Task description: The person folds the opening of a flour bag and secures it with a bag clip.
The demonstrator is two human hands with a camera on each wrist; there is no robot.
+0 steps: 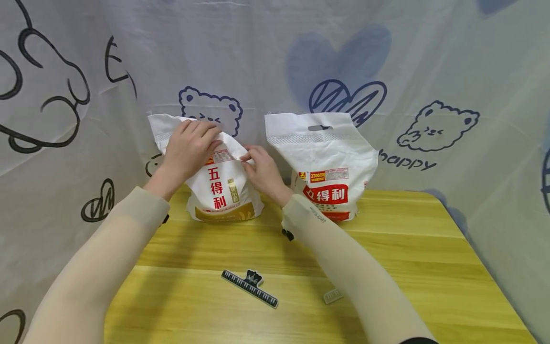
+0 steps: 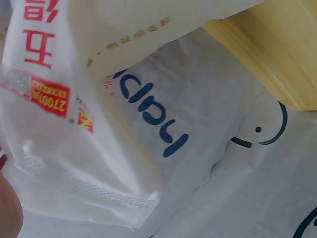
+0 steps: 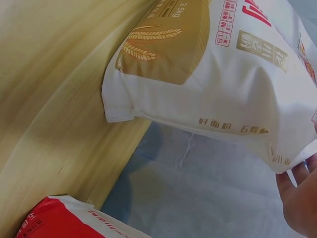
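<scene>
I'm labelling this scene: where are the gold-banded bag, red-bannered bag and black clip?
Gold-banded bag (image 1: 224,180): head view, its printed front.
Red-bannered bag (image 1: 325,165): head view, its white front.
Black clip (image 1: 249,288): head view, its long strip.

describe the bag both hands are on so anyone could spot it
In the head view, at the far edge of the wooden table, a white bag stands left of another bag. The left hand and right hand hold its top. Red characters on white above a gold band set it apart from its neighbour's red panel.
</scene>
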